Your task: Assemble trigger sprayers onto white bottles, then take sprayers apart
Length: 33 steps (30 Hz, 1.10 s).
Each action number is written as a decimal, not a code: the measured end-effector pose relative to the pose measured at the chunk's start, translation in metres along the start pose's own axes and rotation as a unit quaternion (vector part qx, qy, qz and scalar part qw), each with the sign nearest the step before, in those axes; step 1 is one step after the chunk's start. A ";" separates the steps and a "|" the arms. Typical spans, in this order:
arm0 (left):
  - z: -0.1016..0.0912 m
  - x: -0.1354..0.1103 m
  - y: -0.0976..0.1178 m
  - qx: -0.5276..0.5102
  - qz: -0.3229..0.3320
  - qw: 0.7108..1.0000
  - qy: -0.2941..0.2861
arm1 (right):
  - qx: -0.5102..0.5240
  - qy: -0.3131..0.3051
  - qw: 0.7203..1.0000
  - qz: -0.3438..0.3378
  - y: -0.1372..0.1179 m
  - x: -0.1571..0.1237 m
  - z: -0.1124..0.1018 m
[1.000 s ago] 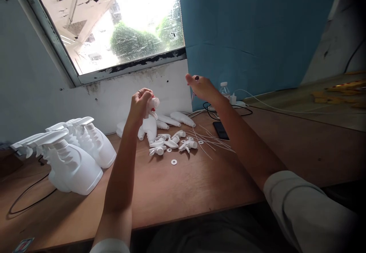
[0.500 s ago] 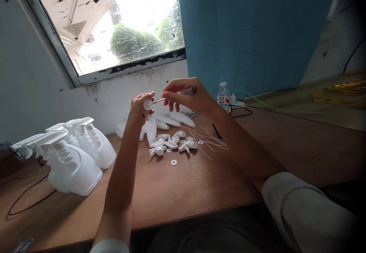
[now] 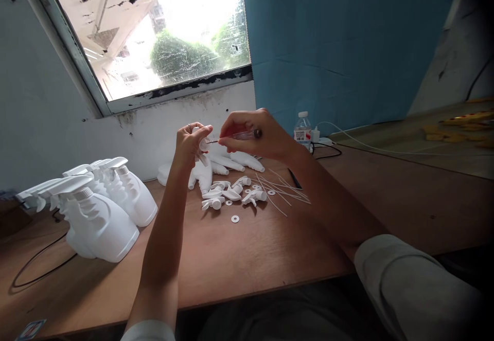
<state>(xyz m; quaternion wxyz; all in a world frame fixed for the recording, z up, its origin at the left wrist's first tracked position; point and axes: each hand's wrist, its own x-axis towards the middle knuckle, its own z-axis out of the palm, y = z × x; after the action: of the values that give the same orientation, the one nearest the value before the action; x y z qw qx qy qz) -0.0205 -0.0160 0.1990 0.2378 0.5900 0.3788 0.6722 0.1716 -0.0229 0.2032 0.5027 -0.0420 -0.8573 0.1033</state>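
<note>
My left hand [image 3: 189, 143] is raised above the wooden table [image 3: 247, 258] and closed round a white spray trigger head [image 3: 204, 145]. My right hand [image 3: 257, 135] is closed on a thin tool with a clear handle [image 3: 241, 136], its tip touching the trigger head. Below the hands lie several loose white trigger heads [image 3: 231, 193], small white washers [image 3: 234, 219] and thin clear tubes [image 3: 283, 189]. Empty white bottles [image 3: 231, 162] lie behind that pile.
Assembled white spray bottles [image 3: 102, 212] stand at the left. A water bottle [image 3: 302, 127], cables [image 3: 326, 148] and a partly hidden dark phone [image 3: 295, 178] sit near the blue wall. A black cable [image 3: 34, 266] loops at the front left. A window is behind.
My right hand came from the right with the tool to the trigger head in my left hand. The left hand turned the head slightly and stays raised.
</note>
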 end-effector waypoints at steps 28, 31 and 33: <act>-0.009 0.010 -0.009 -0.055 -0.034 0.994 0.087 | -0.083 -0.094 0.978 -0.168 0.025 0.000 0.020; -0.008 0.010 -0.011 -0.062 -0.042 0.993 0.087 | -0.124 -0.103 0.970 -0.179 0.027 -0.001 0.020; -0.008 0.011 -0.011 -0.071 -0.047 0.992 0.098 | -0.169 -0.108 0.961 -0.189 0.028 0.000 0.021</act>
<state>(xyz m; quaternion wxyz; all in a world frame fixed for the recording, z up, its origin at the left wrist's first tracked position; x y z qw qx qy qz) -0.0316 -0.0027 0.1967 0.2719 0.4848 0.3790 0.7398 0.1524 0.0010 0.1867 0.4033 0.0473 -0.9037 -0.1361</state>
